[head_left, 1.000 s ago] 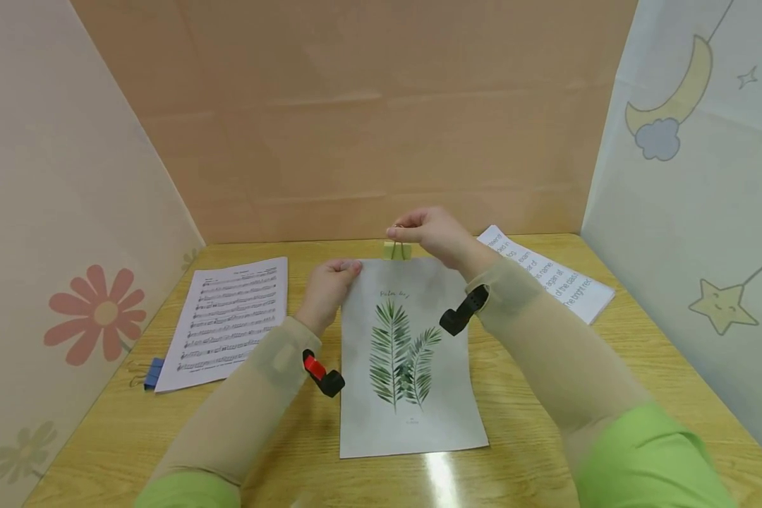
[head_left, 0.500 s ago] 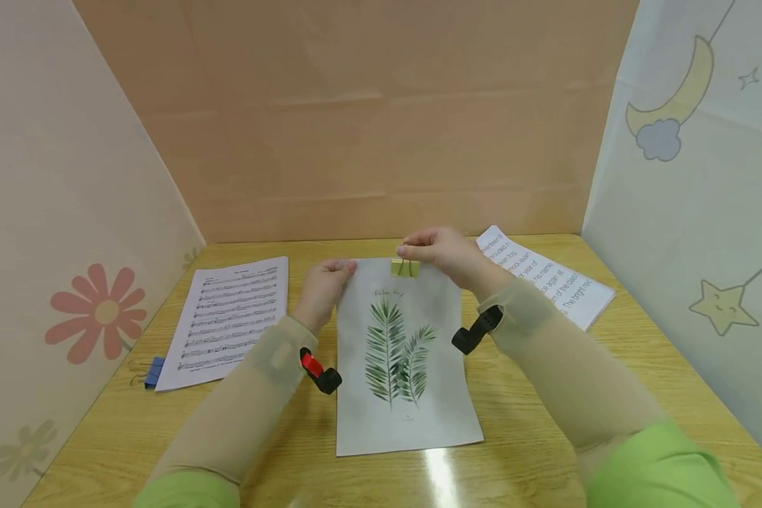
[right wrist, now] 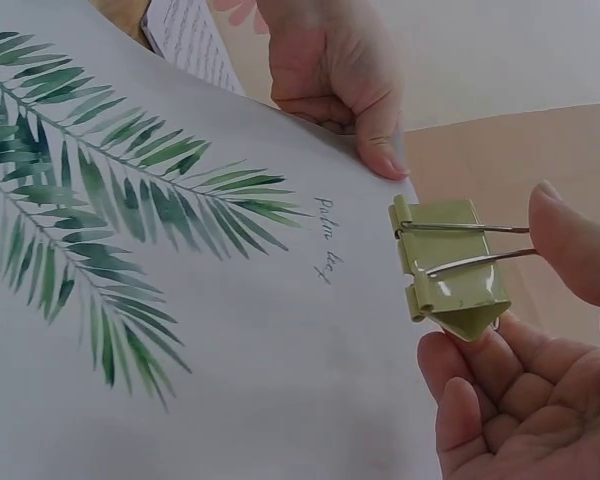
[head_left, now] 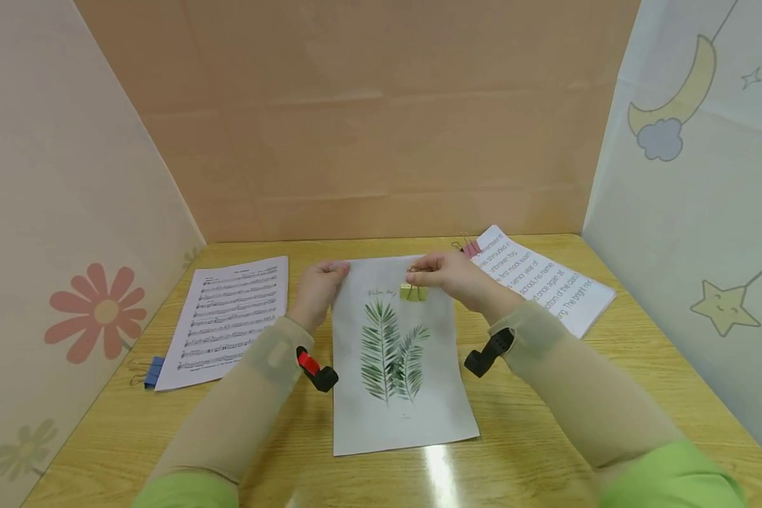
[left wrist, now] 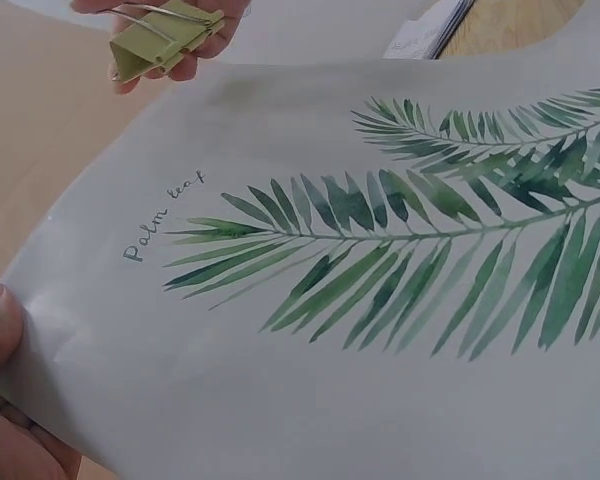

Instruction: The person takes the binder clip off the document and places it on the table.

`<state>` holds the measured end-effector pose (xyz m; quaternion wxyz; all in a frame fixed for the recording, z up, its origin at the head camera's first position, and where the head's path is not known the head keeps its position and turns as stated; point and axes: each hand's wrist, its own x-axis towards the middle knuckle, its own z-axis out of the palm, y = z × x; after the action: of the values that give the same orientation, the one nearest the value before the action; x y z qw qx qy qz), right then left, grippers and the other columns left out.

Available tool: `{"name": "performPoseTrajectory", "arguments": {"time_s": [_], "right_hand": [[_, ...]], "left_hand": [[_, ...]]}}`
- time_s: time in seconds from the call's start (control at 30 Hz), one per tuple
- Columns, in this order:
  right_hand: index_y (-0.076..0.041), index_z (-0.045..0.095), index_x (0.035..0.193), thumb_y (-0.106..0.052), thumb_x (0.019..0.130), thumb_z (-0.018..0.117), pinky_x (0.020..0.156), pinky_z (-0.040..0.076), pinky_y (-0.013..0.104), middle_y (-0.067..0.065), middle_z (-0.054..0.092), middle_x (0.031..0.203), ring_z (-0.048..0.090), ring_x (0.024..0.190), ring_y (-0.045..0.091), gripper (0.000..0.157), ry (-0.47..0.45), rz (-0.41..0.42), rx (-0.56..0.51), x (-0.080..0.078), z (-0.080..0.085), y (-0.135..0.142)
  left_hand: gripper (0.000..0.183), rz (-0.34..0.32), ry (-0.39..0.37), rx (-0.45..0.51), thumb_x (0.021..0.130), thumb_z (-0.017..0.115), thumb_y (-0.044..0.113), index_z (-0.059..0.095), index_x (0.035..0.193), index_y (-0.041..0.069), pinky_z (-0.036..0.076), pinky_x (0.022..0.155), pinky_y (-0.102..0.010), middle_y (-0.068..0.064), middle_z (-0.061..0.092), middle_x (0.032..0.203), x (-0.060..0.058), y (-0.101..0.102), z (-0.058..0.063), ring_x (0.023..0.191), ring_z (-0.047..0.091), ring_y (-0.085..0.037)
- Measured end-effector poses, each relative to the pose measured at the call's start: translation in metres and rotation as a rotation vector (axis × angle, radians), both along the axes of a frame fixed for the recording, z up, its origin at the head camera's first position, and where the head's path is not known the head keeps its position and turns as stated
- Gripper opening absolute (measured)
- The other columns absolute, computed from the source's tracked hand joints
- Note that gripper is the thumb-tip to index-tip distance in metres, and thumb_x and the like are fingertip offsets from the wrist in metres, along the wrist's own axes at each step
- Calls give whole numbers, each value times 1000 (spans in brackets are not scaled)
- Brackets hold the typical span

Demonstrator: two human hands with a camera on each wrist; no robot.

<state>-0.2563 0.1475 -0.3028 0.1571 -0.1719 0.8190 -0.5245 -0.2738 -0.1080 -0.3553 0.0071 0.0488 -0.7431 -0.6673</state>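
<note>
A white sheet with green palm leaves (head_left: 390,353) stands up in the middle of the head view. My left hand (head_left: 320,289) pinches its upper left edge, thumb in front. My right hand (head_left: 454,282) holds a yellow-green binder clip (head_left: 414,293) by its wire handles, thumb on one side and fingers on the other. In the right wrist view the clip's mouth (right wrist: 405,260) faces the sheet's top edge, and the metal body is in full view. The left wrist view shows the clip (left wrist: 165,40) beyond the sheet's top corner.
Left on the wooden table (head_left: 514,451) lies sheet music (head_left: 235,317), a blue binder clip (head_left: 154,372) at its lower corner. Back right is a stack of printed text pages (head_left: 546,282) with a pink binder clip (head_left: 471,247). Printed side walls and a brown back wall (head_left: 381,127) enclose the table.
My right hand has brought the yellow-green clip from the sheet's top edge toward me and slightly right. The sheet has shifted slightly left with my left hand. The pink clip has come into view.
</note>
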Motion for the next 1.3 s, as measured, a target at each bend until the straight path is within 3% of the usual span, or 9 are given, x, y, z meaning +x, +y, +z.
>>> {"name": "performPoseTrajectory", "arguments": {"time_s": [0.2, 0.47, 0.8, 1.03, 1.3], "right_hand": [[2, 58, 126, -23, 92, 66, 107, 33, 49, 12, 63, 118, 54, 116, 28, 43, -25, 2, 28, 7, -13, 6], [3, 57, 126, -28, 91, 67, 106, 33, 51, 11, 63, 115, 54, 114, 27, 48, -53, 5, 53, 13, -31, 14], [4, 57, 125, -28, 91, 68, 105, 31, 53, 11, 61, 118, 54, 114, 28, 48, -121, -3, 70, 21, -50, 25], [2, 64, 115, -27, 91, 68, 101, 37, 52, 11, 65, 112, 56, 107, 26, 38, -108, 12, 95, 24, -66, 37], [1, 63, 117, -30, 91, 68, 94, 43, 47, 8, 65, 110, 57, 105, 24, 41, -160, -10, 141, 29, -82, 50]], "left_hand": [[27, 10, -33, 20, 96, 61, 23, 68, 112, 2, 47, 82, -32, -10, 64, 105, -3, -6, -4, 95, 57, -20], [29, 48, -34, -4, 95, 62, 24, 67, 114, 3, 47, 83, -31, -10, 64, 106, -10, -15, -11, 95, 57, -20], [37, 54, -79, -168, 96, 59, 33, 64, 121, 7, 44, 94, -39, -11, 62, 116, -19, -33, -22, 106, 55, -24], [39, 67, -106, -171, 96, 59, 34, 63, 122, 5, 46, 87, -37, -12, 62, 113, -23, -41, -29, 101, 56, -25], [41, 92, -116, -163, 96, 59, 32, 62, 124, 2, 47, 86, -36, -14, 61, 116, -29, -46, -40, 101, 57, -23]]}}
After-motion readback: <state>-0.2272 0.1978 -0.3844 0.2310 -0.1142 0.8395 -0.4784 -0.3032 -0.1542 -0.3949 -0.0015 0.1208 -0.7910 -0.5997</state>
